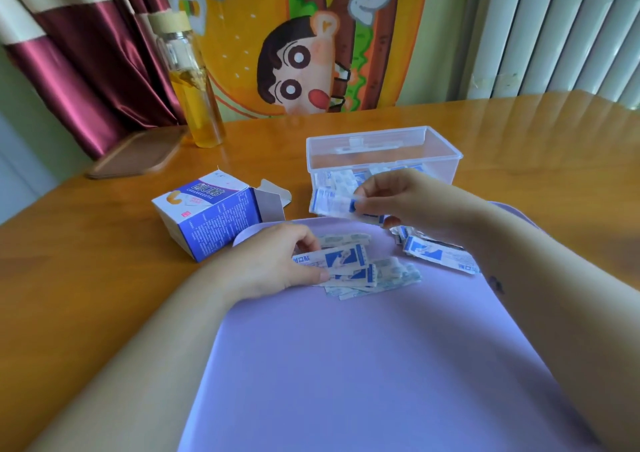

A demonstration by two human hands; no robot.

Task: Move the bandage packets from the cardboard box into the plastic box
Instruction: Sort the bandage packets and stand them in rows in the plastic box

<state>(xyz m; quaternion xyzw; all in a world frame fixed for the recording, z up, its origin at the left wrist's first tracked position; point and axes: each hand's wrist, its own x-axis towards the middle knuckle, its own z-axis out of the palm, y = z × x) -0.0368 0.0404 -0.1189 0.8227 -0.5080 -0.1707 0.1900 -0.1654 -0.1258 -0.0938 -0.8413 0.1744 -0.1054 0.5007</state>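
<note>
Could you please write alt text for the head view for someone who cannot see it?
A person's right hand holds a bunch of bandage packets at the near wall of a clear plastic box already holding some. The left hand pinches packets from a loose pile on a lilac mat, beside an opened cardboard box on a wooden table.

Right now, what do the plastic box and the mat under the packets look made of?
Plastic box: clear hard plastic, glossy; packets show through its wall.
Mat: lilac, matte, probably silicone or soft plastic; rounded corner, no glare.

Packets (349, 268) loose — cardboard box (207, 216) tipped, open
</note>
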